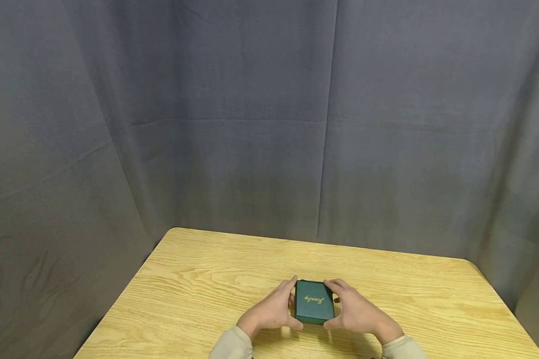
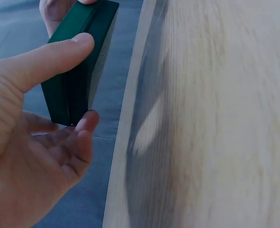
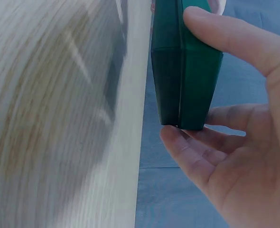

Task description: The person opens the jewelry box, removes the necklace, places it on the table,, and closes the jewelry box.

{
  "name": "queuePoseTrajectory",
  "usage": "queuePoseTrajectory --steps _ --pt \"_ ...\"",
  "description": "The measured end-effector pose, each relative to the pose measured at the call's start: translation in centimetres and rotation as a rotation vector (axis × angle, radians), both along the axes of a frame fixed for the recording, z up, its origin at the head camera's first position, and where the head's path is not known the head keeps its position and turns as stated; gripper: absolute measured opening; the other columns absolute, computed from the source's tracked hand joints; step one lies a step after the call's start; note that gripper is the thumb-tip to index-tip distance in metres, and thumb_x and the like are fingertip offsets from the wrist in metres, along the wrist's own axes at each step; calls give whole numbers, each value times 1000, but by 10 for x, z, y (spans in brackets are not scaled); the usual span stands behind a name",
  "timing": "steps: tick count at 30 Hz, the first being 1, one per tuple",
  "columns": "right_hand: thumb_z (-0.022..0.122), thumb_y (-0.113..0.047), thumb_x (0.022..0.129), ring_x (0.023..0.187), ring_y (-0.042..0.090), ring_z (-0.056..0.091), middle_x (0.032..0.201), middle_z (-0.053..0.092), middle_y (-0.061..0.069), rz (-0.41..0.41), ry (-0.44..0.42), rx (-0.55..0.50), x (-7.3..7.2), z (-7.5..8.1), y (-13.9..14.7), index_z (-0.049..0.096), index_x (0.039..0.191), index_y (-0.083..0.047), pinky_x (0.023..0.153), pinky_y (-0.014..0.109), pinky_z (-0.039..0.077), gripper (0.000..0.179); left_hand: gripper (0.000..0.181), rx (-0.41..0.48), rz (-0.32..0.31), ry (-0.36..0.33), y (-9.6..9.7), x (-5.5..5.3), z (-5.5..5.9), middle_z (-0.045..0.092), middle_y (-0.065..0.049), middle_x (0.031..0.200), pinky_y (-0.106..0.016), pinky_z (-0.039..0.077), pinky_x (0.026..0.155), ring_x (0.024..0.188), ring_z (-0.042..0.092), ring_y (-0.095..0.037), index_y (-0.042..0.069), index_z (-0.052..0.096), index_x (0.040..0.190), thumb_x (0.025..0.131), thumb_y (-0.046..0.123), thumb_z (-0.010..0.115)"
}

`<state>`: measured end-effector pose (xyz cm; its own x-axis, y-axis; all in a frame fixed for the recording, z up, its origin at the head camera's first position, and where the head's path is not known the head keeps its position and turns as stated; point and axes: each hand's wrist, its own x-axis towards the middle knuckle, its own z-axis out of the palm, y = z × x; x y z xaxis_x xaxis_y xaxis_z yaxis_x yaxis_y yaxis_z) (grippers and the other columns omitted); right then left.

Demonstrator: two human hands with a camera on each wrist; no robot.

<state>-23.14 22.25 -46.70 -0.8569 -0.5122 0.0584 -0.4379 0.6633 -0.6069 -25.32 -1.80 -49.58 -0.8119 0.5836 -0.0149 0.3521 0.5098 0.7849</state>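
A small dark-green jewelry box (image 1: 314,300) with gold lettering on its lid is held between both hands, its lid closed and facing up. The lettering reads upside down in the head view. My left hand (image 1: 271,309) grips the box's left end, thumb on the near side and fingers at the far side. At the opposite end my right hand (image 1: 361,310) holds it the same way. In the left wrist view, the box (image 2: 66,95) shows its seam and a strip of greyish underside, raised over the table. The right wrist view shows the seam along the box's end (image 3: 194,85).
A light wood-grain table (image 1: 220,254) with rounded corners lies under the hands, carrying their shadows. Grey curtains (image 1: 251,149) hang behind it and along both sides, close to the table's edges.
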Motion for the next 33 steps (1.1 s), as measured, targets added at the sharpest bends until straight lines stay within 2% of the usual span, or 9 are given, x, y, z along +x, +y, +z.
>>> queuePoseTrajectory --steps 5,15,18,26,33 --pt "83 -37 69 107 26 53 128 46 16 -5 27 -9 -1 3 1 37 137 12 83 37 50 95 108 50 4 -3 -1 0 0 43 5 114 -33 41 84 92 45 -8 5 13 152 73 28 84" --pt "82 -38 72 110 26 52 128 46 16 3 36 -57 -2 6 1 37 137 11 84 35 50 93 110 122 14 2 -2 0 3 37 3 134 -35 41 89 104 44 -10 10 13 152 71 25 85" --pt "81 -38 72 111 26 52 130 45 17 1 34 -71 -1 6 0 36 137 11 85 35 50 93 109 139 23 6 -2 0 3 37 3 135 -37 42 90 107 43 -12 11 13 152 71 26 85" --pt "81 -38 72 111 28 52 134 42 19 -10 52 -86 -1 10 -2 35 139 11 86 41 49 94 108 123 60 22 -3 1 4 37 -3 139 -43 42 90 110 45 -14 16 13 153 73 38 82" --pt "82 -42 70 109 27 53 133 42 19 -19 82 -65 1 11 -3 35 139 11 85 41 49 99 108 127 85 28 -2 1 3 43 -2 133 -46 40 92 110 46 -15 15 16 152 72 41 82"
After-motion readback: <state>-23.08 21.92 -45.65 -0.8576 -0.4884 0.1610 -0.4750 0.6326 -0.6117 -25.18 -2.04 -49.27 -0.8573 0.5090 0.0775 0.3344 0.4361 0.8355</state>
